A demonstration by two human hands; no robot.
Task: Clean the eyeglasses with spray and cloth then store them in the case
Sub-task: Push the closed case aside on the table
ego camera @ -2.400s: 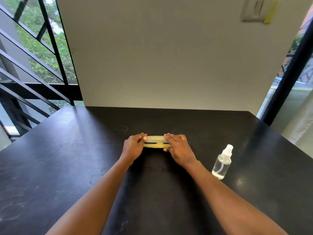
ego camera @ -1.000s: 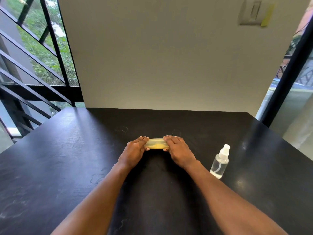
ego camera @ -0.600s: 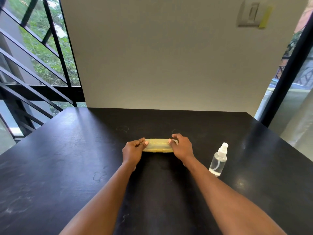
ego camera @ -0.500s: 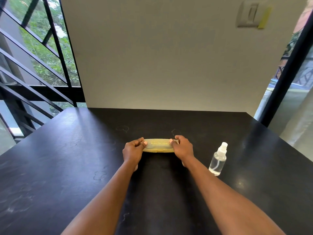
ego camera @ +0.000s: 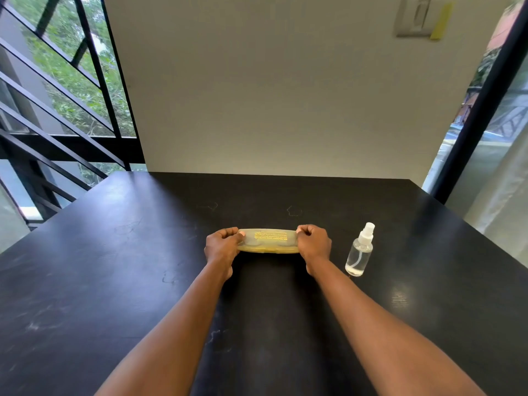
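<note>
A translucent yellow glasses case (ego camera: pixel 268 241) with gold lettering on its lid lies shut on the black table (ego camera: pixel 114 267). My left hand (ego camera: pixel 222 247) grips its left end and my right hand (ego camera: pixel 313 243) grips its right end, fingers curled. A clear spray bottle (ego camera: pixel 359 252) with a white nozzle stands upright just right of my right hand. No eyeglasses or cloth show outside the case; what is inside it is hard to make out.
A white wall (ego camera: pixel 271 95) rises at the table's far edge. Black railings and a window (ego camera: pixel 57 95) are on the left, and a dark post and glass (ego camera: pixel 485 110) are on the right.
The case's lid went from slightly ajar to shut. Both hands slid from lying flat over the case to gripping its two ends with curled fingers.
</note>
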